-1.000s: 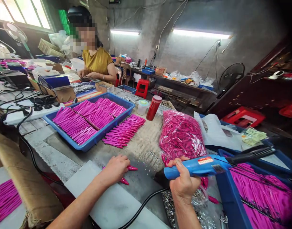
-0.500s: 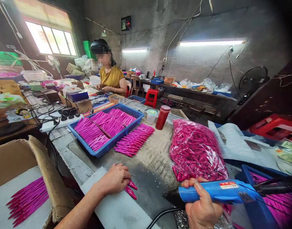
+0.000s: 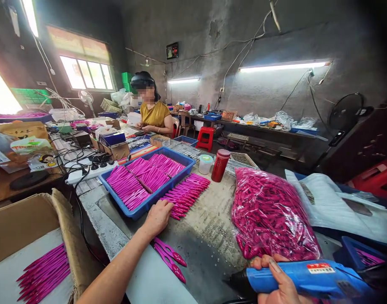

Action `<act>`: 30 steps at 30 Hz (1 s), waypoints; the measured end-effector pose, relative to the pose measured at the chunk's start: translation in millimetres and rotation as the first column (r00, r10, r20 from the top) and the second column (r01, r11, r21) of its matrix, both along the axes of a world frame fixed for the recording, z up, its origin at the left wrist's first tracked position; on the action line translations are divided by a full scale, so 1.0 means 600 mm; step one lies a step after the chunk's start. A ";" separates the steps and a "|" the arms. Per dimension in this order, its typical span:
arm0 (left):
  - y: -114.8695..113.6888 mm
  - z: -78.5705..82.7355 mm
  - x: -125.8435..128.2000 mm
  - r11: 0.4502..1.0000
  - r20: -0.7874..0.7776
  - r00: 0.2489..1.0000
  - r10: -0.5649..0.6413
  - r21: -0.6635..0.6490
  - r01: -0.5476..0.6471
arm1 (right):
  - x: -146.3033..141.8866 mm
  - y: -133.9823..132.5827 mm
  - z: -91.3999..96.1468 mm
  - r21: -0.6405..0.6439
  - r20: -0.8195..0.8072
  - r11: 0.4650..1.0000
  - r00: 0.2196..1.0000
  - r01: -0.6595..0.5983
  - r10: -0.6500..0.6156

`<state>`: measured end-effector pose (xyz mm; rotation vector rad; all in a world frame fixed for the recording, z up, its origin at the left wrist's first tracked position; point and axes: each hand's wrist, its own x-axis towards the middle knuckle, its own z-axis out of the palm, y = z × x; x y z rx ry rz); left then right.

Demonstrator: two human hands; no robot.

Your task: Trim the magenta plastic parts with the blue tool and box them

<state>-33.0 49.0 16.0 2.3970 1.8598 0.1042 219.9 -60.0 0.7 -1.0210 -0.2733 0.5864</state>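
Note:
At the near left end of a row of slender magenta plastic pieces with glossy pointed tips [image 3: 188,190], my left hand [image 3: 158,216] rests with its fingers curled together. Its fingertips are hidden, so what they grip does not show. Two more magenta pieces [image 3: 171,256] lie behind its wrist, at the edge of a white board [image 3: 158,274]. My right hand [image 3: 283,280] is wrapped around the body of a blue power tool with a black tapered nose [image 3: 294,276]. The tool lies level, its nose pointing left over the grey work surface.
A blue tray [image 3: 134,213] of magenta pieces stands behind the row. A full plastic bag [image 3: 272,211] sits right, by a red flask [image 3: 220,165] and small tub [image 3: 206,164]. Tiny metal parts [image 3: 217,236] lie scattered. Left is a cardboard box [image 3: 65,236]; a co-worker [image 3: 155,114] sits beyond.
My left hand has moved away from the two magenta pieces on the board and up to the row beside the tray. The view has shifted; the right hand still holds the blue tool.

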 end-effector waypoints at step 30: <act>0.045 -0.042 -0.021 0.956 -0.197 0.948 -0.250 0.105 0.274 | 0.001 0.004 -0.002 -0.033 -0.071 0.999 0.997 -0.019 0.017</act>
